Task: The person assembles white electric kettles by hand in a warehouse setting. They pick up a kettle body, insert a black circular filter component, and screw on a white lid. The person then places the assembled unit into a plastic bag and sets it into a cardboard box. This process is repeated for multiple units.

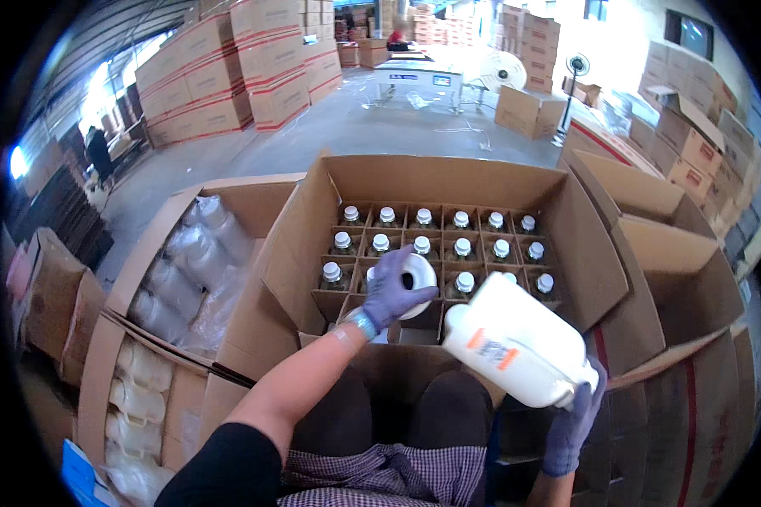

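Note:
My left hand, in a purple-grey glove, grips a white, round, funnel-like piece with a dark hole in its middle. It sits over the near rows of bottles in the open carton. My right hand, gloved alike, holds a large white plastic jug by its lower right end. The jug lies tilted over the carton's near right edge, with orange-and-grey labels facing up. Clear bottles with white caps stand in rows between cardboard dividers. Part of the nearest row is hidden by my left hand and the jug.
To the left, one carton holds clear plastic-wrapped containers, and a nearer one holds whitish jugs. Open cartons stand at the right. Farther off are stacked boxes, a machine table, a standing fan and other people.

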### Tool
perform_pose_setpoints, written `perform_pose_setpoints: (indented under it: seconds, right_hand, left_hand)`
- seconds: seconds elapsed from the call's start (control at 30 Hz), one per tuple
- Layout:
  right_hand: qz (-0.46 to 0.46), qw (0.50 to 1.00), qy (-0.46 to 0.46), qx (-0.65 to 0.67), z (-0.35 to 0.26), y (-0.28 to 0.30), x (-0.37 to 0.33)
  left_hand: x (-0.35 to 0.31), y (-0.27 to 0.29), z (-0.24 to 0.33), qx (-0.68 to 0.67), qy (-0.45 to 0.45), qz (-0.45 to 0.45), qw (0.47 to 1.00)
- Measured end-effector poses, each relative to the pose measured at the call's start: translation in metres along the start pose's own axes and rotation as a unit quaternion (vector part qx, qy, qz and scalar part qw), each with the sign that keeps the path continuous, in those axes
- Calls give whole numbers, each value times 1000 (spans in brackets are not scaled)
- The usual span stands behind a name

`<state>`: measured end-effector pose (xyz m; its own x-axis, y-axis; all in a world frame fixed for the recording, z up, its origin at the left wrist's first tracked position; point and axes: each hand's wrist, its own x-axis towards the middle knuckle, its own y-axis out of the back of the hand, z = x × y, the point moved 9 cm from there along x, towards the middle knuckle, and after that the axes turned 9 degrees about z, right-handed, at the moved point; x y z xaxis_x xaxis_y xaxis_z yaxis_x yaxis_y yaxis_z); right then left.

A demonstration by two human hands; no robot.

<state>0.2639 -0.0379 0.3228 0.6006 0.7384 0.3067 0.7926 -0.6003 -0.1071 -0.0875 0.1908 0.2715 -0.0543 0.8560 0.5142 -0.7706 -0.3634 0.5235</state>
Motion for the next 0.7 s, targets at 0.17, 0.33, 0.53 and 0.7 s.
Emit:
perform_pose_setpoints:
  seconds: [0.17,0.33,0.53,0.7]
  right_hand:
    - [9,959,95,-266,24,32,10]
    - [61,996,-24,-61,52,50,9]
    - [17,996,-74,-43,49,7,1]
    - [11,995,27,-97,8,19,0]
  left_hand:
    - [46,-33,-86,215,16,54,975]
    - [37,34,-202,398,188,-125,889]
    - [30,37,-240,448,146,-215,855]
    - [51,145,-61,365,26,-71,928]
